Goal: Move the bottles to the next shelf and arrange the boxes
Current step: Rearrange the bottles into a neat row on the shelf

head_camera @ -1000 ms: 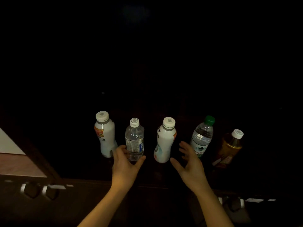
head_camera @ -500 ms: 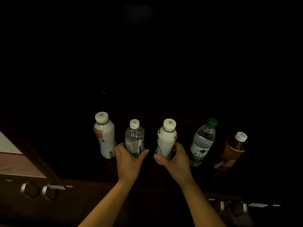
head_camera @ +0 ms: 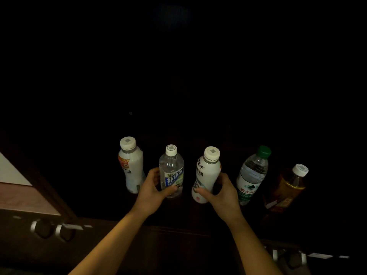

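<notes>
Several bottles stand in a row on a dark shelf. My left hand (head_camera: 152,192) grips the clear bottle with a blue label (head_camera: 171,169) low on its body. My right hand (head_camera: 221,192) grips the white bottle with a white cap (head_camera: 206,171) near its base. Untouched are a white bottle with an orange label (head_camera: 130,165) at the left, a green-capped water bottle (head_camera: 252,175) to the right, and an amber tea bottle (head_camera: 286,187) at the far right. No boxes are visible.
The shelf's back and surroundings are too dark to make out. A lighter panel (head_camera: 17,187) lies at the left edge. Metal knobs (head_camera: 52,232) sit on the dark front below at left, and more knobs (head_camera: 288,257) at lower right.
My right hand moved left from beside the green-capped bottle and closed round the white bottle. My left hand closed tighter round the clear bottle.
</notes>
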Demonstrator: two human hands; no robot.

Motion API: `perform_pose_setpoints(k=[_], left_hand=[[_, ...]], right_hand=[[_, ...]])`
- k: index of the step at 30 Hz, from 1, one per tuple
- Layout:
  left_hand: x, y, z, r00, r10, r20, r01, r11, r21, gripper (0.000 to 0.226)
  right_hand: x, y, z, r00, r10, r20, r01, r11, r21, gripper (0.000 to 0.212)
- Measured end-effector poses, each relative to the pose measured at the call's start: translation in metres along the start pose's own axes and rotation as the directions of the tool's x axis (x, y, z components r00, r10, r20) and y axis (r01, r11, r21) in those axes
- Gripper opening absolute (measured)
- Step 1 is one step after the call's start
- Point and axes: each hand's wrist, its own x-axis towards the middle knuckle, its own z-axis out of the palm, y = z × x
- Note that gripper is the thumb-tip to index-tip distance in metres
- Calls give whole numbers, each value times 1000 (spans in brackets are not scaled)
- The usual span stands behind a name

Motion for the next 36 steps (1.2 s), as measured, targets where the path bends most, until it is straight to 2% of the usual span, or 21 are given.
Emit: perform_pose_setpoints(k=[3,7,14,23,30,36], left_hand=[[3,-1,-5,997,-17,76,21,999,-49,70],[6,-1,-9,991,-22,132,30,998,-63,71],[5,2,-13,983,-18,183,22,1000,-20,68],[1,5,-14,977,-33,210,38,999,-20,63],[-5,6,-17,972,-11,236,15,1000,-16,70],[-18,1,-27,979,-25,203,24,1000,6,77]], right_hand=[[1,0,-8,999,5,35,-5,1000,7,75],[6,3,-19,990,3,143,0,1000,-21,59],[13,5,-25,975,-45,220,56,997,-45,59],[12,2,-27,966,-26,258,31,999,-16,52],[11,3,-26,967,-9,255,15,1000,-21,58],[5,5,-24,972,-2,237,8,1000,-23,57]])
